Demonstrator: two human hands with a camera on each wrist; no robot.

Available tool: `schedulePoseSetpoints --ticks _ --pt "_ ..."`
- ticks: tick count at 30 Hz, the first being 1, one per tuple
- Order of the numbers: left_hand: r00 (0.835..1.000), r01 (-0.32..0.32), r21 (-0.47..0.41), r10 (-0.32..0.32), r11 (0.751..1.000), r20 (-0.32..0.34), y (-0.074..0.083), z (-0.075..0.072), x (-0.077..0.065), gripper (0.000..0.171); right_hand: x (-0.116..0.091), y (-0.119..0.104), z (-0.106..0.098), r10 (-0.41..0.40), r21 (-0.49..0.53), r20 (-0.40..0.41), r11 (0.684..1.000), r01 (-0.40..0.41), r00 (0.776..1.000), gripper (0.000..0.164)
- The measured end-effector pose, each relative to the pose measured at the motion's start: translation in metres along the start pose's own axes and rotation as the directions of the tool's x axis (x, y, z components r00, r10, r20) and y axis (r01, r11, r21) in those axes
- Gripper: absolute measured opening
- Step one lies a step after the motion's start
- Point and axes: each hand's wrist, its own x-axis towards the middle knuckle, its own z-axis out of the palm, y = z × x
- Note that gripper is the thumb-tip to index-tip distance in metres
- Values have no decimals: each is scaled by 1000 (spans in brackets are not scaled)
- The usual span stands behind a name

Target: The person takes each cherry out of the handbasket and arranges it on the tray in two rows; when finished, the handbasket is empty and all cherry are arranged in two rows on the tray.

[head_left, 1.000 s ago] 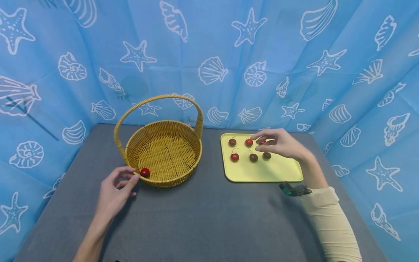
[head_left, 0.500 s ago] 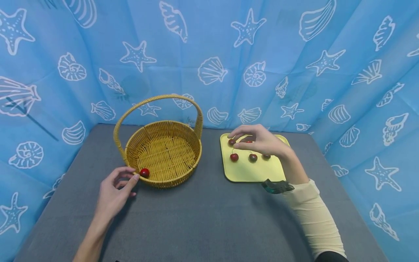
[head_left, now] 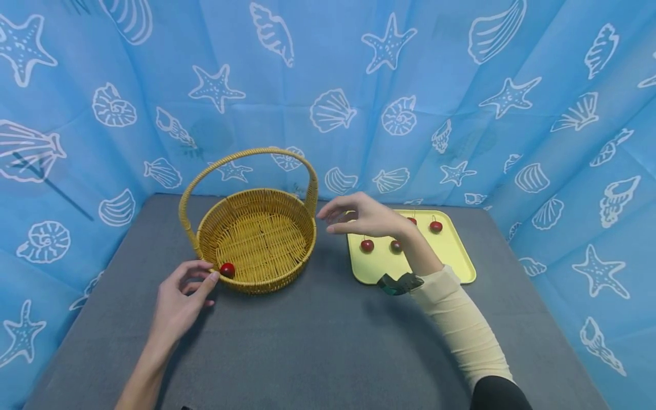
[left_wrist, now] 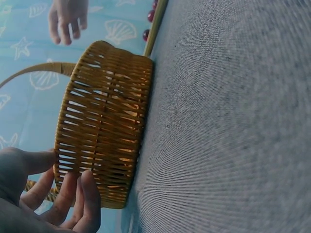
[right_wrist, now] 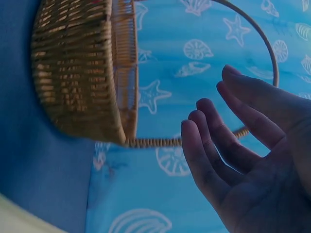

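A yellow wicker basket (head_left: 261,245) with a tall arched handle stands on the left side of the table. One red cherry (head_left: 228,270) lies inside, against its near-left wall. My left hand (head_left: 179,299) pinches the rim beside that cherry; in the left wrist view the thumb and fingers meet at the basket edge. To the right of the basket, my right hand (head_left: 364,216) hovers above the table with relaxed fingers. Nothing lies between those fingers in the right wrist view. Behind it, a yellow tray (head_left: 410,275) bears several cherries (head_left: 435,226), some hidden by the hand and forearm.
A grey cloth (head_left: 307,341) covers the table. Blue curtains (head_left: 287,125) printed with white shells and starfish hang close behind it and along both sides. The basket handle (head_left: 246,152) arches high over the basket.
My right hand has swept left from above the tray to the basket's right side, uncovering cherries at the tray's right. The left hand, basket and cherry inside stay put.
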Motion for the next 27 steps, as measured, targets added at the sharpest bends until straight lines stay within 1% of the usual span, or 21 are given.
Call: schedulePoseSetpoints --ticks 3,10,16,21,23,27 --pt "1000 -7 -3 7 1000 -1 0 0 0 42 16 -4 6 -26 19 29 999 26 999 32" --pt "1000 -23 0 23 1000 -9 0 0 0 42 57 -16 17 -72 16 95 997 71 993 34" --pt "999 -38 4 38 999 -23 -1 2 0 40 91 -19 26 -106 11 156 994 106 982 34" --pt "999 -25 5 25 1000 -20 0 2 0 42 114 -18 36 -100 10 188 995 100 977 37" --pt "1000 -19 8 19 1000 -19 0 2 1 42 122 -19 40 -89 -4 203 996 91 975 39" --pt "1000 -9 8 9 1000 -14 0 2 1 42 138 -22 50 -58 3 236 998 59 970 41"
